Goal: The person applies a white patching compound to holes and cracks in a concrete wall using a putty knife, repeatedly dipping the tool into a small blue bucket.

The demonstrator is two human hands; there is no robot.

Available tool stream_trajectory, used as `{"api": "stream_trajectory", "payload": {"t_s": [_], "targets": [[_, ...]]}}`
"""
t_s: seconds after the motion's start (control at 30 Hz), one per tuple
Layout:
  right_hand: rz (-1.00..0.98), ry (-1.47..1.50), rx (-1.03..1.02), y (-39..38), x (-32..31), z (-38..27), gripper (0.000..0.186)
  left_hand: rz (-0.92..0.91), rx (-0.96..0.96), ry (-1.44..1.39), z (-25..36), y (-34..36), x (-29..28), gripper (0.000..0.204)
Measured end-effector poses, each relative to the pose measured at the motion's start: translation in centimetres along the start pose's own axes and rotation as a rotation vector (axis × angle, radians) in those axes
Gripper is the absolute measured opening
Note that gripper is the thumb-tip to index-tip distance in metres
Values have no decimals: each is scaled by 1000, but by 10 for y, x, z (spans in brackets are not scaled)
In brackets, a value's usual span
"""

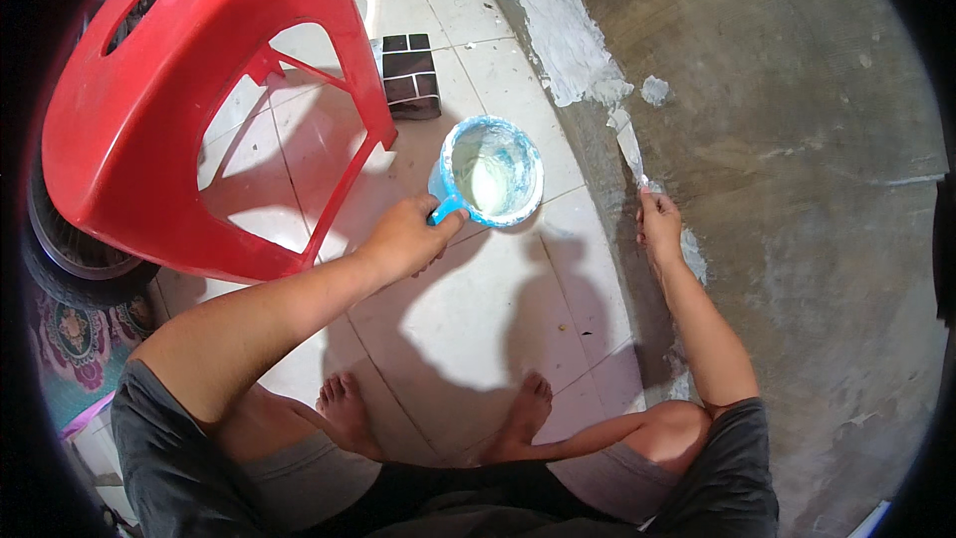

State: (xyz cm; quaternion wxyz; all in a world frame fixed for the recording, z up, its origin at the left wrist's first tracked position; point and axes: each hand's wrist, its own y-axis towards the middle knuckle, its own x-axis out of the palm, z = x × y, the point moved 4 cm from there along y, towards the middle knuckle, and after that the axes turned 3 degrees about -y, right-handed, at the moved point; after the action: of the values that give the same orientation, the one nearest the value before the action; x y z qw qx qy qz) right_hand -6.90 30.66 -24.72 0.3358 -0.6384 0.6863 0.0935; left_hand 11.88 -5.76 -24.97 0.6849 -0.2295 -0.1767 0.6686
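Observation:
My left hand (411, 237) is closed round the handle of a blue dipper (438, 179), a round plastic scoop smeared with white paste inside and along its rim. A pool of pale paste (488, 185) lies at its bottom. To the right, my right hand (658, 224) grips a putty knife (629, 147), its blade coated white and pointing away from me. The blade's tip lies against or very near the grey wall (797, 189), just below a rough white filler patch (558, 25). Smaller white dabs dot the wall near my right hand.
A red plastic chair (129, 130) stands at the left, with a black wheel (80, 259) and a patterned cloth (75, 339) behind it. A dark brick-patterned piece (410, 78) lies on the white floor tiles (438, 339). My bare feet rest on the tiles.

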Motion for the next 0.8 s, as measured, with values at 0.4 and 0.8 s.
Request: {"api": "stream_trajectory", "payload": {"t_s": [0.4,0.8], "targets": [[42,-60,-41,42,16,-30,32,-25,-27,25,-2,2,3,42],[45,-95,-142,23,11,-28,33,-67,-8,24,-1,5,5,38]]}}
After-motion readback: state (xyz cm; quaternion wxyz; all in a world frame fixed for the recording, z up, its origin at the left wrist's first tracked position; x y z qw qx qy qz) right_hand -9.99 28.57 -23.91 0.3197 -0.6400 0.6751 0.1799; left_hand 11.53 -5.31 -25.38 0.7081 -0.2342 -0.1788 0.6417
